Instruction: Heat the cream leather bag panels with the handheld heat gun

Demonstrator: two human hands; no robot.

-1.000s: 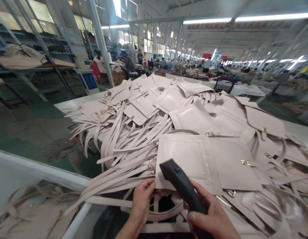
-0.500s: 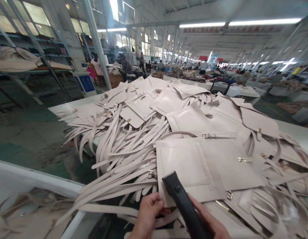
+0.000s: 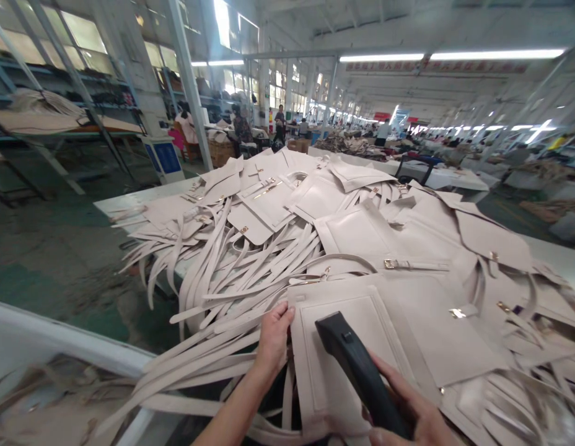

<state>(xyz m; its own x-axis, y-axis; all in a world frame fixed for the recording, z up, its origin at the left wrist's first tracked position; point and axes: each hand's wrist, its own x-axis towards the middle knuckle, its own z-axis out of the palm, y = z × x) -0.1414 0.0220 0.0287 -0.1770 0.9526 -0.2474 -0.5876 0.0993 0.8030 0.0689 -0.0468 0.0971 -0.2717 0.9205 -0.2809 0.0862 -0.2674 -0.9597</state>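
Note:
My left hand (image 3: 274, 334) pinches the left edge of a beige leather bag piece (image 3: 315, 378) near its upper corner. Stitched lines frame this flat panel, and a flap with a gold clasp (image 3: 458, 312) extends to its right. In my right hand (image 3: 417, 406) is a black handheld tool (image 3: 359, 362) shaped like a hair clipper. Its head lies over the panel; whether it touches the leather I cannot tell. Long beige straps (image 3: 213, 347) fan out to the left of my left hand. Part of the right hand's grip is hidden behind the tool.
A large heap of similar beige bag pieces (image 3: 357, 232) with buckles covers the white table (image 3: 129, 199). At lower left a white-edged bin (image 3: 69, 328) holds more beige pieces. A black chair (image 3: 414, 168) stands behind the table. Several people work farther back.
My left hand has moved up along the panel's left edge to near its upper corner. The panel has come nearer and lower. The tool has shifted slightly right, still in my right hand.

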